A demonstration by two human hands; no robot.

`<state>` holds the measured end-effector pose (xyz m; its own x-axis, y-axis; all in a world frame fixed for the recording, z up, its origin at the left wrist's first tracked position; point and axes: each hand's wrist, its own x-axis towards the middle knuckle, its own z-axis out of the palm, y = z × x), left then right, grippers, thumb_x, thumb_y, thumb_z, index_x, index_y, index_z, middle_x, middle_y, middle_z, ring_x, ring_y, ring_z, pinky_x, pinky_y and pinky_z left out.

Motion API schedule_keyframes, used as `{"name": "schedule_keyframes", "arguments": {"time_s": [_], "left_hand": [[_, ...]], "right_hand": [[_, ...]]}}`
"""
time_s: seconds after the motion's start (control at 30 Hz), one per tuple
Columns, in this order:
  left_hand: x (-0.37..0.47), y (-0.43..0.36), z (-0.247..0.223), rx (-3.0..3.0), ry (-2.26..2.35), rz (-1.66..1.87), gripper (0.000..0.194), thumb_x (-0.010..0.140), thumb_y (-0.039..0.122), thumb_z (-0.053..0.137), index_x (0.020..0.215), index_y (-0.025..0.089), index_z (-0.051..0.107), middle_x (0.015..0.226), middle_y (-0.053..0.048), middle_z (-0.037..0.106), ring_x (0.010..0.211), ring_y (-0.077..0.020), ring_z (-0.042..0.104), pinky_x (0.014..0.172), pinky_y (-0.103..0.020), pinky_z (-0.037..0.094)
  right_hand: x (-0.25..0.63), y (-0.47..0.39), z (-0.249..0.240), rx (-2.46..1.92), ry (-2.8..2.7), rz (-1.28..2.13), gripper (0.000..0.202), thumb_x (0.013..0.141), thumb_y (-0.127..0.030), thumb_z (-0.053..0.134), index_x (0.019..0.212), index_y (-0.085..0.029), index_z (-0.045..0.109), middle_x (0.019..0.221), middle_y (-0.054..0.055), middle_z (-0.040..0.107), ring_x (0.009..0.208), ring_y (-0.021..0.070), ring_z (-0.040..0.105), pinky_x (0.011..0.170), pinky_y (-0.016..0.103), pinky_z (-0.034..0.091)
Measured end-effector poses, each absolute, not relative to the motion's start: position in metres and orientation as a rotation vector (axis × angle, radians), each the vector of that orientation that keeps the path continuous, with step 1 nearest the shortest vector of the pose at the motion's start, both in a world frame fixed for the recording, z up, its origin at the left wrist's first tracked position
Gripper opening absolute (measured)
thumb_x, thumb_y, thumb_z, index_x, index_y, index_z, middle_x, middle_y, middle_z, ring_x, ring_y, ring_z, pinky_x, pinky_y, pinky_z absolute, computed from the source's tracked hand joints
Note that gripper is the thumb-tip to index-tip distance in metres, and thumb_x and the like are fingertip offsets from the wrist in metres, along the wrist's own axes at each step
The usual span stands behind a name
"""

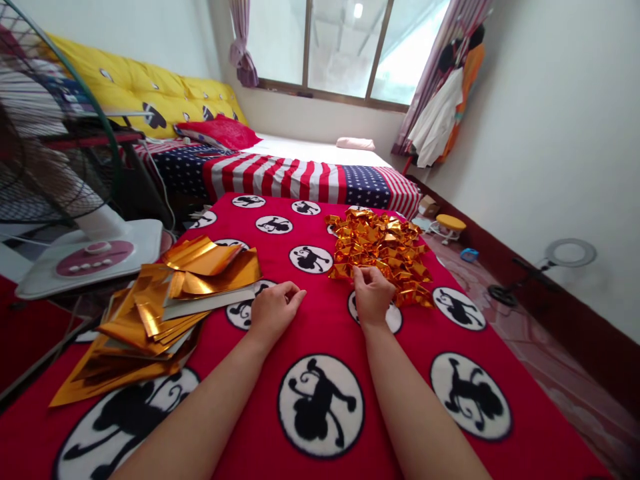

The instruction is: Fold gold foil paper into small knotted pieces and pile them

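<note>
My left hand [277, 308] rests low over the red cloth [320, 327], its fingers curled together with nothing seen in them. To its left lies an untidy stack of flat gold foil paper sheets [150, 320], some showing a pale grey side. My right hand [373, 293] is closed in a pinch at the near left edge of a heap of folded gold foil paper pieces [383, 243]. One folded piece [342, 271] lies right beside its fingertips. Whether the pinch holds anything is hidden by the fingers.
A fan [95, 247] stands at the left, close to the paper stack. Beyond the cloth is a bed [300, 175] with a flag-patterned cover. On the floor to the right are a yellow stool [451, 223] and a ring-shaped lamp [571, 253].
</note>
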<state>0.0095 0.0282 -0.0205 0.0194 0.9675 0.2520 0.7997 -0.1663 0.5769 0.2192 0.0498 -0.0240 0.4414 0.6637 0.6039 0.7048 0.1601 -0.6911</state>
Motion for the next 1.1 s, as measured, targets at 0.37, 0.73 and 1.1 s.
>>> {"name": "schedule_keyframes", "arguments": {"time_s": [0.37, 0.73, 1.1], "left_hand": [[0.011, 0.027, -0.017, 2.044, 1.845, 0.824, 0.028, 0.086, 0.048, 0.053, 0.077, 0.026, 0.069, 0.075, -0.001, 0.073, 0.073, -0.0202, 0.065, 0.06, -0.028, 0.034], [0.009, 0.027, -0.02, 2.05, 1.82, 0.801, 0.03, 0.086, 0.049, 0.051, 0.077, 0.026, 0.069, 0.073, -0.001, 0.072, 0.071, -0.0194, 0.065, 0.06, -0.028, 0.034], [0.009, 0.028, -0.018, 2.051, 1.821, 0.77, 0.032, 0.086, 0.05, 0.049, 0.079, 0.026, 0.069, 0.075, 0.0, 0.072, 0.072, -0.0182, 0.065, 0.06, -0.027, 0.035]], "right_hand": [[0.22, 0.06, -0.028, -1.568, -1.322, -0.036, 0.026, 0.088, -0.038, 0.055, 0.089, -0.016, 0.071, 0.072, 0.005, 0.071, 0.064, 0.0176, 0.063, 0.068, 0.028, 0.045], [0.25, 0.044, 0.003, -1.511, -1.074, -0.177, 0.021, 0.087, -0.028, 0.054, 0.098, -0.016, 0.067, 0.096, 0.008, 0.068, 0.075, 0.0173, 0.061, 0.072, 0.029, 0.046], [0.276, 0.05, -0.003, -1.711, -1.33, -0.228, 0.025, 0.083, -0.013, 0.05, 0.095, -0.018, 0.073, 0.1, 0.007, 0.071, 0.094, 0.022, 0.06, 0.084, 0.032, 0.042]]}}
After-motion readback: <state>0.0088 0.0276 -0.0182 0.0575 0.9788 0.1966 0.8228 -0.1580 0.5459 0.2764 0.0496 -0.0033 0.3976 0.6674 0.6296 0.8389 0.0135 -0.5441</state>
